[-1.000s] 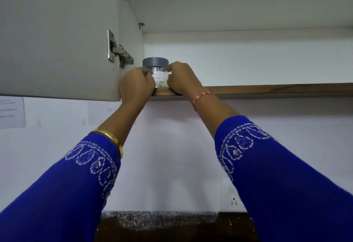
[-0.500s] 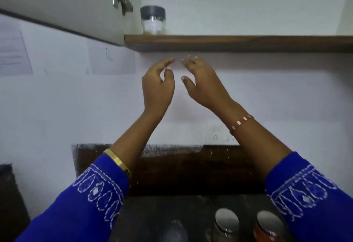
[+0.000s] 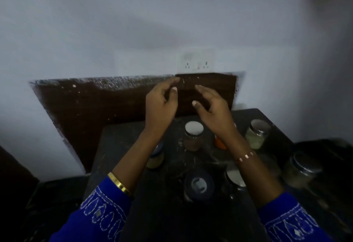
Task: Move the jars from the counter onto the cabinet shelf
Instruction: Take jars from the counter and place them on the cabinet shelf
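Both hands above the dark stone counter (image 3: 145, 165) — holding nothing.
Left hand (image 3: 159, 106) and right hand (image 3: 212, 110) loosely released over the white-lidded brown glass jar (image 3: 193, 135).

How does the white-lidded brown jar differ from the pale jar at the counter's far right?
The brown jar holds dark brown contents; the pale jar holds yellowish-white ones. The brown jar stands between the two forearms; the pale jar stands right of the right hand. Both stand upright on the counter, lidded and untouched.
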Action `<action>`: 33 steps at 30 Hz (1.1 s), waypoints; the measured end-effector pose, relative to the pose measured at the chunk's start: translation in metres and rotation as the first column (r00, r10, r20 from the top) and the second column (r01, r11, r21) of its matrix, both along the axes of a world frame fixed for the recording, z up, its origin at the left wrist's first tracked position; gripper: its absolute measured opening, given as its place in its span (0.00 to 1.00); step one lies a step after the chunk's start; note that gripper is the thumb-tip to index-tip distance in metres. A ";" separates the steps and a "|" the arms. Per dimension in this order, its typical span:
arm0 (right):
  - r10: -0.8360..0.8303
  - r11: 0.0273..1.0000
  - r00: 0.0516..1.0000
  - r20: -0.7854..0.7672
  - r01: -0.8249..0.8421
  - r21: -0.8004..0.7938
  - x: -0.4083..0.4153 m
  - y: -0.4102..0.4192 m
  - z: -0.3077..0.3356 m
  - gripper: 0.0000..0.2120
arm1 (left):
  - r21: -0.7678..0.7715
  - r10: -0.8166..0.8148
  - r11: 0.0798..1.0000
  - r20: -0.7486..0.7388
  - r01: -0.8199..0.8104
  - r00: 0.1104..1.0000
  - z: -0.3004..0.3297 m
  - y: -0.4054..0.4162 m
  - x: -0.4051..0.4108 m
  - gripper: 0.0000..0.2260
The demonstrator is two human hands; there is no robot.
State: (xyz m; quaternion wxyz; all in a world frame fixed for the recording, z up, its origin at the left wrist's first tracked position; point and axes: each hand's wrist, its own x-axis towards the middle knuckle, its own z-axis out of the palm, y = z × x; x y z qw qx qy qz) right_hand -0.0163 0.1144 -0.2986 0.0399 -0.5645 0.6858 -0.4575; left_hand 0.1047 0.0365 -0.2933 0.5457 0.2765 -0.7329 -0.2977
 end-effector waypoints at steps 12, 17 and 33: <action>-0.065 0.890 0.986 0.155 -0.013 0.457 0.001 0.066 -0.127 0.27 | 0.431 -0.115 0.902 0.197 0.019 0.974 -0.120 0.060 -0.009 0.14; 0.022 0.735 0.991 0.131 -0.105 0.670 0.007 0.078 -0.163 0.44 | 0.675 -0.193 0.735 0.303 -0.067 0.933 -0.161 0.070 -0.006 0.16; -0.099 0.901 0.920 0.380 -0.080 0.427 -0.001 0.068 -0.152 0.52 | 0.824 -0.257 0.563 0.101 0.063 0.961 -0.149 0.071 0.001 0.14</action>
